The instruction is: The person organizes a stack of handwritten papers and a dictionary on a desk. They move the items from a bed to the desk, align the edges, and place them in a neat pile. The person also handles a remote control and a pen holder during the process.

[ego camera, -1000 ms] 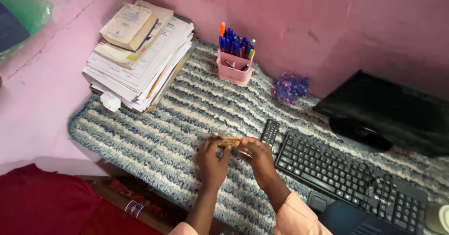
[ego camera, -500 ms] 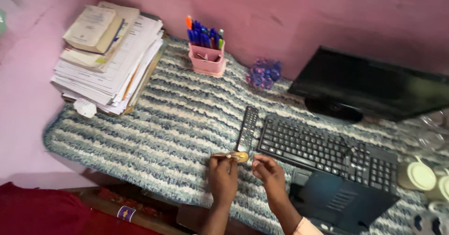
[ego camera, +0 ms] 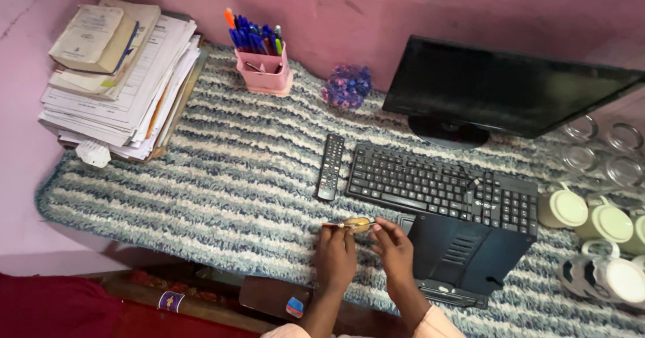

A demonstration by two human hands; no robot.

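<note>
My left hand (ego camera: pixel 336 254) pinches a small golden padlock (ego camera: pixel 357 225) just above the striped blue and white mat (ego camera: pixel 222 183). A thin key-like piece sticks out of the padlock to the left. My right hand (ego camera: pixel 395 247) is beside it with its fingertips at the padlock's right end. Both hands hover near the front of the mat, just left of a dark laptop-like device (ego camera: pixel 470 254). A black remote (ego camera: pixel 330 166) lies a little beyond my hands.
A black keyboard (ego camera: pixel 440 187) and a monitor (ego camera: pixel 500 86) sit to the right. A pink holder of pens (ego camera: pixel 261 66) and a purple bunch (ego camera: pixel 347 86) stand by the pink wall. A stack of papers and books (ego camera: pixel 117 76) fills the far left. Cups and glasses (ego camera: pixel 601 220) crowd the right edge.
The view has swung to the right, bringing the monitor, cups and glasses into sight. My hands stay together on the padlock and have drifted slightly right, next to the dark device.
</note>
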